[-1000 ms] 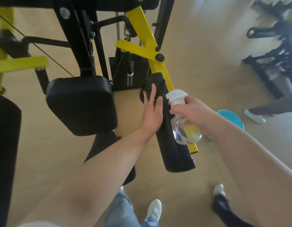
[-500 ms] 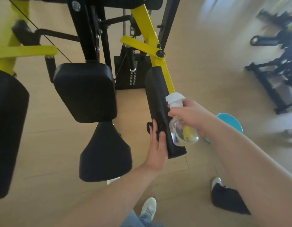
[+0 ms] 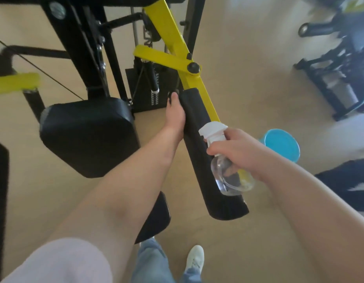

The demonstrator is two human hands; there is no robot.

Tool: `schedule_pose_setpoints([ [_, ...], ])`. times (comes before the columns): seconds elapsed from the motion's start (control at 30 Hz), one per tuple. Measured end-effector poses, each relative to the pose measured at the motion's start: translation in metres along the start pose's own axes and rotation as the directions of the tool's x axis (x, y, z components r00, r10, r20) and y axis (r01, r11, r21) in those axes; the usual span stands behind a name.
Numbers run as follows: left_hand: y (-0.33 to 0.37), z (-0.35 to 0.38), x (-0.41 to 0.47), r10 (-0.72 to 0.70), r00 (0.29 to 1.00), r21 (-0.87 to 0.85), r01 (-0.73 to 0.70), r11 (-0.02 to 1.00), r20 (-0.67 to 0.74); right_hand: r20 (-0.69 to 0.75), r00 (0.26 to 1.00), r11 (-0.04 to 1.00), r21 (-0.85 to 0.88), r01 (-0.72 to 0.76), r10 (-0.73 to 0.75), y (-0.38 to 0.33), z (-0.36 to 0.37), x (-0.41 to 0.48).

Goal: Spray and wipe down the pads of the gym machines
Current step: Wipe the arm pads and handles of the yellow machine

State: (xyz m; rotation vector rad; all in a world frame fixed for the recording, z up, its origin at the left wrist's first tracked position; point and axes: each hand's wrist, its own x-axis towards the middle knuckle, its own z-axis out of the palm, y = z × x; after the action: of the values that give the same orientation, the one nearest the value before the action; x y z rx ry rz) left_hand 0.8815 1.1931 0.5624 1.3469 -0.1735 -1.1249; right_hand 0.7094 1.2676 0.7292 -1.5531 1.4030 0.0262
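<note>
— The left hand [image 3: 175, 116]?
— Flat, fingers straight, against the top of the arm pad [image 3: 199, 152] on the yellow lever [image 3: 177, 41].
— The right hand [image 3: 238, 152]?
— Gripping a clear spray bottle [image 3: 232, 180] by the pad's lower half.

We see our left hand [image 3: 175, 117] against the left side of the arm pad [image 3: 197, 139], near its upper end. Our right hand [image 3: 236, 152] holds the spray bottle [image 3: 231, 180] before the pad's lower half. The back pad [image 3: 87, 135] sits left, and a bucket [image 3: 283, 144] stands on the floor to the right.
</note>
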Motion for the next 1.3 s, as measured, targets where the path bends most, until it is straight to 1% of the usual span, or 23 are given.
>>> schedule_pose_setpoints([
  [0.07, -0.006, -0.001, -0.004, -0.043, 0.999, 0.013, 0.044, 0.999, -0.029, 0.007, 1.0, 0.999, 0.038, -0.005, 0.005, 0.001, 0.001, 0.002],
  [0.13, -0.017, -0.001, -0.026, -0.047, 0.999, 0.002, 0.047, 0.999, -0.028, 0.019, 1.0, 0.994, 0.107, 0.002, -0.004, 0.004, 0.001, 0.002],
  [0.23, -0.056, -0.01, -0.059, -0.146, 0.986, -0.057, 0.151, 0.987, 0.083, 0.015, 1.0, 0.986, 0.167, 0.022, -0.025, 0.008, 0.001, 0.003],
  [0.3, -0.077, -0.018, -0.083, -0.205, 0.971, -0.075, 0.215, 0.974, 0.126, 0.031, 0.999, 0.979, 0.199, 0.033, -0.04, 0.011, 0.0, 0.003],
  [0.37, -0.085, -0.023, -0.116, -0.252, 0.958, -0.033, 0.258, 0.966, 0.134, 0.046, 0.998, 0.978, 0.204, 0.042, -0.053, 0.013, 0.001, 0.001],
  [0.5, -0.102, -0.021, -0.165, -0.341, 0.936, -0.062, 0.346, 0.936, 0.086, 0.018, 0.996, 0.976, 0.2, 0.083, -0.089, 0.019, 0.006, -0.006],
  [0.63, -0.105, -0.011, -0.211, -0.3, 0.954, -0.042, 0.299, 0.953, -0.018, 0.005, 0.994, 0.969, 0.222, 0.109, -0.113, 0.03, 0.008, -0.015],
  [0.73, -0.102, -0.007, -0.262, -0.213, 0.977, 0.079, 0.213, 0.974, -0.012, 0.043, 0.993, 0.959, 0.267, 0.091, -0.106, 0.037, 0.005, -0.024],
  [0.83, -0.109, -0.01, -0.299, -0.179, 0.984, 0.101, 0.179, 0.979, -0.011, 0.032, 0.992, 0.964, 0.243, 0.109, -0.121, 0.039, -0.003, -0.033],
  [0.93, -0.112, -0.007, -0.29, -0.164, 0.986, 0.134, 0.167, 0.977, -0.037, 0.004, 0.991, 0.966, 0.224, 0.132, -0.136, 0.039, -0.011, -0.036],
  [1.0, -0.107, -0.007, -0.278, -0.195, 0.979, 0.122, 0.2, 0.972, -0.052, -0.017, 0.989, 0.97, 0.198, 0.144, -0.144, 0.038, -0.013, -0.037],
  [1.1, -0.098, -0.013, -0.246, -0.324, 0.945, -0.026, 0.323, 0.946, -0.04, -0.008, 0.989, 0.967, 0.206, 0.148, -0.149, 0.036, -0.013, -0.036],
  [1.17, -0.095, -0.017, -0.22, -0.373, 0.927, -0.086, 0.373, 0.924, 0.016, 0.009, 0.988, 0.966, 0.212, 0.146, -0.151, 0.037, -0.01, -0.036],
  [1.23, -0.09, -0.013, -0.199, -0.383, 0.923, -0.106, 0.383, 0.917, 0.026, 0.012, 0.986, 0.968, 0.194, 0.158, -0.164, 0.038, -0.009, -0.036],
  [1.3, -0.069, -0.005, -0.193, -0.357, 0.934, -0.136, 0.355, 0.925, 0.006, 0.006, 0.984, 0.968, 0.181, 0.173, -0.177, 0.04, -0.01, -0.036],
])
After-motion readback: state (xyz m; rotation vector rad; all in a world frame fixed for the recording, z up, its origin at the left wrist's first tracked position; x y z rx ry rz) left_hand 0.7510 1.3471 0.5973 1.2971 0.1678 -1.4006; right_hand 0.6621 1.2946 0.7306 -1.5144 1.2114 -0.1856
